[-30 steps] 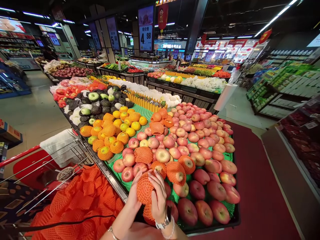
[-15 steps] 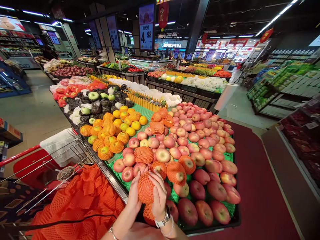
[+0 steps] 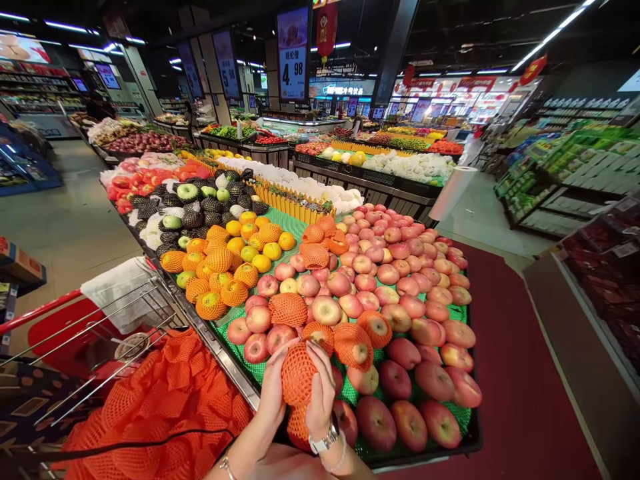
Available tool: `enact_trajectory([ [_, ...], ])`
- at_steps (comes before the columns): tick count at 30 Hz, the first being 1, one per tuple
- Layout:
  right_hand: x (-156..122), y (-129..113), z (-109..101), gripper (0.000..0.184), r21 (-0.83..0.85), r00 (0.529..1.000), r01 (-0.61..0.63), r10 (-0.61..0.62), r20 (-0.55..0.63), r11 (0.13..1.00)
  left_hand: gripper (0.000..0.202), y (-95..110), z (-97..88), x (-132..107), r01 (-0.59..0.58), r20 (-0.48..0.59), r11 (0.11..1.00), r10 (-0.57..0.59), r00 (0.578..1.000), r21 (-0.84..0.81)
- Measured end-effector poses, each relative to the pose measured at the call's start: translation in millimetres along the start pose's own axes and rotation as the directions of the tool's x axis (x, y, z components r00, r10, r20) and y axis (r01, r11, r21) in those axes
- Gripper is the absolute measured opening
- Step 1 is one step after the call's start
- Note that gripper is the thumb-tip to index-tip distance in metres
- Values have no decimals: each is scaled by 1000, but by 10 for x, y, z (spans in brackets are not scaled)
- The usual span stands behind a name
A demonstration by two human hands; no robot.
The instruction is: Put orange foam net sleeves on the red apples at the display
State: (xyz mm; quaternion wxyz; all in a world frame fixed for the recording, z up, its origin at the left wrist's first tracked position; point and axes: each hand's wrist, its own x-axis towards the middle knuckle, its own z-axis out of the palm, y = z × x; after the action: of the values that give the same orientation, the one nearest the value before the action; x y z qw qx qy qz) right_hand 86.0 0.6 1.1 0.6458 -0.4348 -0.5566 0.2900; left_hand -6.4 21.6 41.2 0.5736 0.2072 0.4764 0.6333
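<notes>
Both my hands hold one apple wrapped in an orange foam net (image 3: pixel 298 373) just above the near edge of the apple display. My left hand (image 3: pixel 273 393) cups its left side, fingers curled round it. My right hand (image 3: pixel 321 393), with a watch and a bead bracelet at the wrist, grips its right side. Bare red apples (image 3: pixel 400 333) and several net-wrapped apples (image 3: pixel 353 345) lie around it on green matting. Another netted fruit (image 3: pixel 299 427) sits right below my hands.
A red shopping cart (image 3: pixel 75 333) at my left holds a heap of loose orange foam nets (image 3: pixel 165 407). Oranges (image 3: pixel 235 267), dark-netted fruit and more produce stands stretch behind. A red carpet aisle (image 3: pixel 515 373) runs to the right, past a roll of plastic bags (image 3: pixel 451 192).
My hands and the netted apple have shifted slightly right and up, and the fingers have turned a little around the net. Nothing else has moved.
</notes>
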Motion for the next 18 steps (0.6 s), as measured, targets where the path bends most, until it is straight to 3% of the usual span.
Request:
enact_trajectory([
  [10, 57, -61, -13, 41, -40, 994, 86, -88, -60, 995, 27, -18, 34, -39, -49, 39, 994, 45, 998, 101],
  [14, 4, 8, -18, 45, -119, 990, 99, -109, -86, 988, 36, -44, 43, -37, -35, -68, 993, 43, 997, 109],
  [18, 28, -4, -46, 48, -143, 996, 82, -85, -15, 986, 33, -13, 70, -43, -30, 22, 996, 29, 999, 87],
])
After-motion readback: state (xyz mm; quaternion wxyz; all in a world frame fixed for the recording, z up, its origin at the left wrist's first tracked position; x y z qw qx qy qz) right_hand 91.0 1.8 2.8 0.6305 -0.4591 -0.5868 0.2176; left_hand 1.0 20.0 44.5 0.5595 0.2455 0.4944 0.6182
